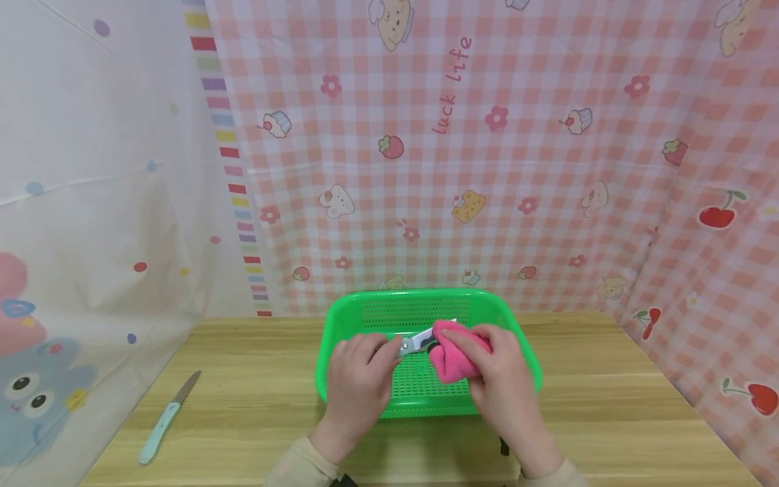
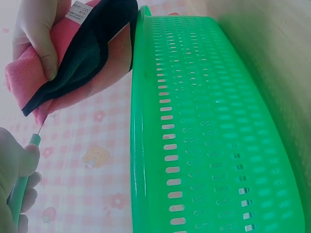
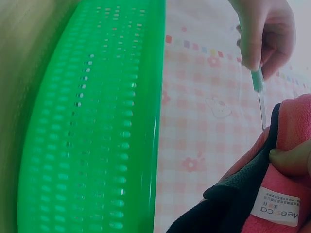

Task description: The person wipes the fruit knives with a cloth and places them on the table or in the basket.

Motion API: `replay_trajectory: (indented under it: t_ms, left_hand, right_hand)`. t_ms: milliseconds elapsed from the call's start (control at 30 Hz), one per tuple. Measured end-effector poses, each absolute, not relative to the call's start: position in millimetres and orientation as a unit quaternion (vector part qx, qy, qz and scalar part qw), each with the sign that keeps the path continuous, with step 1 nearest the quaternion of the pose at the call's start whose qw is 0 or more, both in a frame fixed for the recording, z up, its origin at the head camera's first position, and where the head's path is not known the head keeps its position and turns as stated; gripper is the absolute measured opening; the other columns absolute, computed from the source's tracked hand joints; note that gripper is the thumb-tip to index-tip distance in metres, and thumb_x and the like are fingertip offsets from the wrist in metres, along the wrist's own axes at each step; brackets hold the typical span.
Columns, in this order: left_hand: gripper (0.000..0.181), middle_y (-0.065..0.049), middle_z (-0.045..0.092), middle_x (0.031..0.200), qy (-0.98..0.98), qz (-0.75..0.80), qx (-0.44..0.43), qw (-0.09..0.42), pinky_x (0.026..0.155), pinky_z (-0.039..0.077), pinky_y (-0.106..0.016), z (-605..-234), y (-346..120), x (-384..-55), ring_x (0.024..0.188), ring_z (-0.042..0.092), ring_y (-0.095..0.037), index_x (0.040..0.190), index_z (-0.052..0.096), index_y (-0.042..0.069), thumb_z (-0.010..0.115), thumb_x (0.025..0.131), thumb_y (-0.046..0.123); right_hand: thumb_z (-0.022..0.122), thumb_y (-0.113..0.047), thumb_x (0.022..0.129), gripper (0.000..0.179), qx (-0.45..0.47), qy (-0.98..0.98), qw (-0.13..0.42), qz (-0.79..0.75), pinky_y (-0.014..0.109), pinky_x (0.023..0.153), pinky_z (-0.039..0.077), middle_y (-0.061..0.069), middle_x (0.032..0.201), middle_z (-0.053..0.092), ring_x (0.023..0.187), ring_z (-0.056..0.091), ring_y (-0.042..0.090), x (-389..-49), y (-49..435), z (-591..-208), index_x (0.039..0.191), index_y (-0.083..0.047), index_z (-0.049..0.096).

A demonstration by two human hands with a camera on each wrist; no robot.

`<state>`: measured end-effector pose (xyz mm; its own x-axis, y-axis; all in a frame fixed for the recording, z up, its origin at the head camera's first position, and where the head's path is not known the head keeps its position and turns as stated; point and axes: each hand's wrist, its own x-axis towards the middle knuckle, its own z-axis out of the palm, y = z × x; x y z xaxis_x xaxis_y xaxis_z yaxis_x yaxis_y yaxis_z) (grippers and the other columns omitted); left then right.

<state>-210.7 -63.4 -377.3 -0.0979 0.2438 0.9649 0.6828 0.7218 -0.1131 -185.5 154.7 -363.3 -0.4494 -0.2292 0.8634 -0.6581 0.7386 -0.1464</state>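
Over the green basket (image 1: 341, 318), my left hand (image 1: 359, 372) grips a knife (image 1: 418, 341) by its pale green handle, with the metal blade pointing right. My right hand (image 1: 505, 379) holds a folded pink cloth (image 1: 453, 358) around part of the blade, and a bit of the tip shows past it. Both wrist views show the cloth's dark lining and a white label (image 3: 277, 206). In the right wrist view the blade looks thin, seen nearly edge-on, running into the cloth.
A second knife (image 1: 163, 429) with a pale blue-green handle lies on the wooden table (image 1: 262, 385) at the left, its tip pointing away. Behind the basket hangs a pink checked curtain (image 1: 365, 176). A white printed curtain (image 1: 122, 223) hangs on the left.
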Motion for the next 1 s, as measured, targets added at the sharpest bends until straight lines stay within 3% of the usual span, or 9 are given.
replay_trajectory:
  t_ms: [400,633,1000]
  left_hand:
    - [0.024,-0.002,0.062,0.08,-0.715,-0.191,-0.321,0.591,0.051,0.033,-0.026,-378,-63,-211,0.063,0.058,-0.02,0.095,0.071,0.009,0.056,0.101,0.025]
    - [0.021,-0.003,0.063,0.08,-0.723,-0.198,-0.319,0.58,0.051,0.036,-0.028,-378,-67,-213,0.064,0.059,-0.02,0.095,0.071,0.008,0.059,0.099,0.025]
    - [0.014,-0.004,0.064,0.08,-0.739,-0.2,-0.31,0.564,0.052,0.037,-0.028,-376,-71,-215,0.066,0.06,-0.021,0.096,0.072,0.008,0.065,0.093,0.02]
  right_hand:
    - [0.067,0.026,0.055,0.076,0.245,-0.816,0.463,0.243,0.047,0.063,0.05,0.018,0.102,0.06,0.089,0.053,0.038,-187,171,-361,0.118,-0.016,0.072]
    - [0.07,0.023,0.061,0.069,0.227,-0.819,0.468,0.244,0.047,0.062,0.052,0.019,0.104,0.059,0.095,0.052,0.039,-184,180,-360,0.118,-0.015,0.073]
    - [0.072,0.024,0.056,0.074,0.24,-0.815,0.467,0.247,0.048,0.065,0.05,0.019,0.103,0.06,0.092,0.053,0.038,-176,180,-357,0.119,-0.015,0.072]
